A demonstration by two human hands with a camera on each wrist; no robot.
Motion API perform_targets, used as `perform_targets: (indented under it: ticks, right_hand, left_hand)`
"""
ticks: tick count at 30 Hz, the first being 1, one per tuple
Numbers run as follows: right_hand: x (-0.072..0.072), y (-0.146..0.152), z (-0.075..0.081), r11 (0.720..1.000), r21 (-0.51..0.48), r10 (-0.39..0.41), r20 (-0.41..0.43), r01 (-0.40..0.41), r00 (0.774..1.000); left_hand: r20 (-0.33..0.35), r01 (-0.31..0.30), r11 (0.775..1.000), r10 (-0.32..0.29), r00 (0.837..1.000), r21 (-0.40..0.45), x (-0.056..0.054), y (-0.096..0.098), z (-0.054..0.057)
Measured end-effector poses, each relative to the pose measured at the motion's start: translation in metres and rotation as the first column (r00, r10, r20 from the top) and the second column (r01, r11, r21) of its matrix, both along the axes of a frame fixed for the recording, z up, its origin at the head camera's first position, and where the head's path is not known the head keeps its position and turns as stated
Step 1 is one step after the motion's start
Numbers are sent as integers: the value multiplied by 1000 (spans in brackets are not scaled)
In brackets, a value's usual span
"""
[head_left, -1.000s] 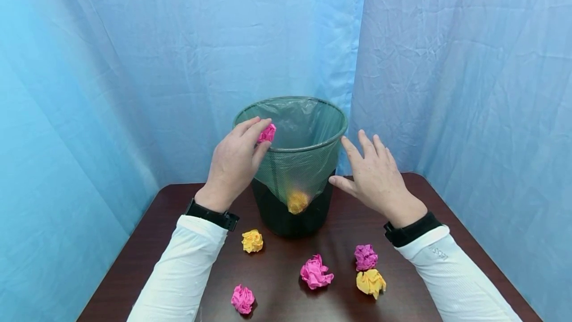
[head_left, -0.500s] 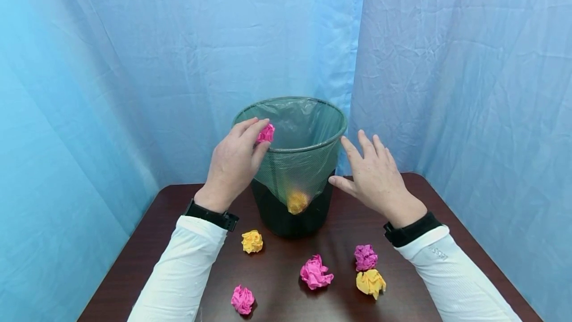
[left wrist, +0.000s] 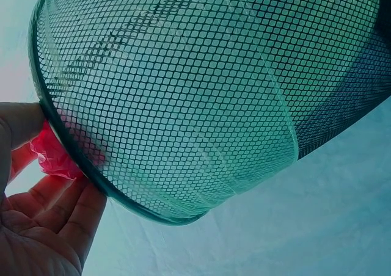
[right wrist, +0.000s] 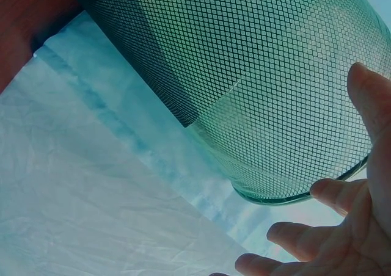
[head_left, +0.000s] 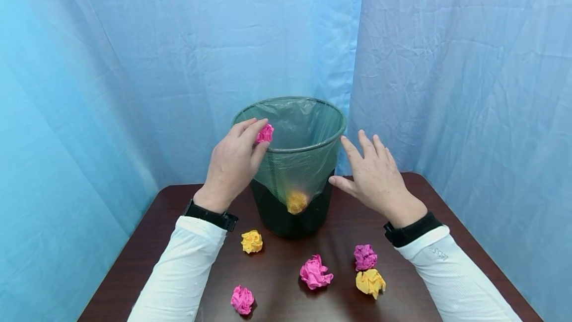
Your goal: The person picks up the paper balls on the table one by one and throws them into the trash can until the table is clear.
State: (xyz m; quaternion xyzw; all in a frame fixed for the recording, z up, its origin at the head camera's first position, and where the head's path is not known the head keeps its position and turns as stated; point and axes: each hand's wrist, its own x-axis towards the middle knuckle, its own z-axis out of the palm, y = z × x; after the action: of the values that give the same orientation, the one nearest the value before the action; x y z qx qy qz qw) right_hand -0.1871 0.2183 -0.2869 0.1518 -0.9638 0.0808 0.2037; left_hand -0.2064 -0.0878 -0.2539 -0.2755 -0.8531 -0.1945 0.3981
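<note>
Left fingers pinch crumpled pink paper ball; right fingers spread wide beside round mesh bin; filmy liner inside.

"What did the person wear?"

"The left sleeve was white, with a black left band at its end; the right sleeve and right band matched."

"Any markings?"

"Grey lettering on the right sleeve, which looked too small to read."
</note>
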Motion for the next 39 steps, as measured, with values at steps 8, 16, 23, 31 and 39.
perform_targets:
  ticks: [8,16,23,31,39]
  right_hand:
    - [2,1,0,1000,-6,0,9,0,1000]
    - [1,0,0,1000,-2,-5,13,5,1000]
    - [1,0,0,1000,-1,-6,7,6,1000]
    - [1,0,-1,1000,-11,-6,9,6,1000]
    - [1,0,-3,1000,-19,-7,7,8,1000]
  left_hand:
    - [11,-4,1000,4,1000,-2,1,0,0]
    - [11,-10,1000,10,1000,-5,1,-1,0]
    - [15,-12,1000,13,1000,-15,1,-2,-1]
    - [24,-13,1000,13,1000,-17,1,-2,0]
    - [16,-14,1000,15,1000,-24,1,-2,-1]
